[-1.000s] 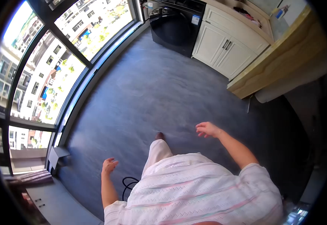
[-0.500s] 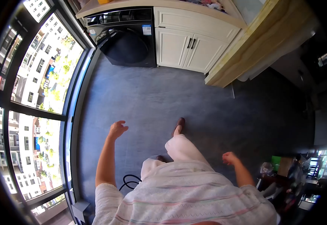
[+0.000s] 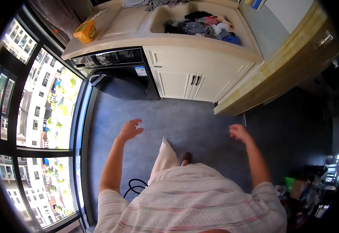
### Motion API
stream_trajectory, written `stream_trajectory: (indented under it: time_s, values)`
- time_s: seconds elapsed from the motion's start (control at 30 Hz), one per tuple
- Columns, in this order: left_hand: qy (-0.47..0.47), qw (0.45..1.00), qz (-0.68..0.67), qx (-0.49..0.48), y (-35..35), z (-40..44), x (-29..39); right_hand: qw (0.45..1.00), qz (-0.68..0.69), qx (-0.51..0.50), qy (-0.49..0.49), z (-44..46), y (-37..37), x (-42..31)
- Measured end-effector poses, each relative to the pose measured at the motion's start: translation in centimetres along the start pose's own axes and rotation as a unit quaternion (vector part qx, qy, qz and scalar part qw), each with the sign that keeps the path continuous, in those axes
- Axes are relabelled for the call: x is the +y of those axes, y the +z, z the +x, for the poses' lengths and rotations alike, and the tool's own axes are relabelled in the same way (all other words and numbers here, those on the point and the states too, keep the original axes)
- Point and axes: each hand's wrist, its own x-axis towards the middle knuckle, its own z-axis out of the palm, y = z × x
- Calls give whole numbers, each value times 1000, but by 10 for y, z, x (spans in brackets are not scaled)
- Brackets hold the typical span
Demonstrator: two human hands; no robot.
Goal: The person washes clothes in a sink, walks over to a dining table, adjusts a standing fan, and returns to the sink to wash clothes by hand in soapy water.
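Note:
My left hand (image 3: 130,130) hangs over the grey floor (image 3: 177,122) with its fingers apart and nothing in it. My right hand (image 3: 239,133), also empty, is held out at about the same height, its fingers loosely bent but apart. Neither hand touches anything. Beyond them, a beige sink (image 3: 156,21) holds a heap of clothes (image 3: 204,27) in dark, grey, red, white and blue. An orange container (image 3: 85,32) stands on the left end of the countertop (image 3: 119,37).
White cabinet doors (image 3: 175,82) are below the sink, with a black washing machine (image 3: 119,83) to their left. A wooden edge (image 3: 270,73) juts in at right. Tall windows (image 3: 45,155) line the left. A black cable loop (image 3: 136,186) lies by my left side.
The counter, sink and washing machine are nearer, and the sink's clothes and the orange container have come into fuller view. My right hand has risen and moved forward. One leg has stepped forward.

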Motion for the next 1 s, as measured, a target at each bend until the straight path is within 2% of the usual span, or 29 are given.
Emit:
stream_trajectory:
  time_s: [0.07,0.13,0.23,0.3,0.37,0.43,0.5,0.6,0.7,0.77,0.8,0.83,0.9,0.93,1.0]
  values:
    - [38,998,15,51,-37,36,18,997,26,15,-71,24,-19,-79]
    - [98,989,16,109,-71,76,33,994,58,9,-96,45,-43,-151]
    - [198,962,-26,188,-134,142,84,972,79,2,-220,58,-78,-250]
    - [240,948,-31,206,-171,181,129,958,110,-2,-264,68,-98,-305]
    - [278,936,-38,213,-198,223,173,951,81,20,-298,90,-122,-351]
    - [361,913,65,179,-218,286,219,950,42,40,-308,131,-137,-382]
    - [315,940,110,69,-216,341,253,947,-20,66,-314,183,-152,-410]
    - [382,905,178,57,-176,438,262,922,-182,71,-334,287,-168,-419]
    - [260,908,329,9,-143,473,285,833,-313,156,-429,366,-156,-419]
    - [233,903,360,-10,-119,503,282,832,-416,169,-325,407,-133,-413]
    - [219,902,370,-23,-108,516,282,814,-460,180,-305,418,-118,-408]
    - [194,894,398,-71,-104,527,287,805,-475,189,-301,425,-110,-407]
    - [142,866,448,-169,-95,545,297,796,-423,204,-381,459,-109,-391]
    - [154,884,415,-155,-87,558,288,831,-428,187,-302,498,-103,-376]
    - [117,879,422,-188,-63,581,271,880,-427,156,-139,579,-88,-349]
